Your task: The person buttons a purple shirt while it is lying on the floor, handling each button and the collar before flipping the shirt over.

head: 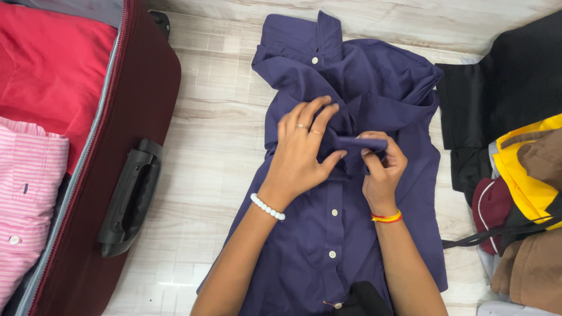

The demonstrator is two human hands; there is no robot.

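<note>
Hidden/cut off: shirt hem runs out of the bottom edge; a dark object (364,298) overlaps it there, can't tell what it is. Suitcase (126,117) is cropped at the left and top edges, only part of its open interior shows. The pile on the right is cropped too. Right-hand fingertips are partly buried in the fabric fold.

Around: maroon suitcase lies open on the pale wood-look floor (216,146), black handle (130,196) facing the shirt. Inside it: red cloth (52,70) and a pink striped shirt (29,187). Right of the shirt: black garment (503,88), then a heap of yellow (521,175), brown and dark red items with a black strap (492,234). Nothing lies between the hands and the shirt.

Purple button shirt (351,193) lies flat on the floor, between suitcase and pile, collar toward the top edge, placket up. Left hand (301,155) rests spread and flat on the chest area, just left of the placket. Right hand (380,167) pinches a small purple fold (360,143) of the shirt at the placket. Hands are close together, thumbs nearly touching.
</note>
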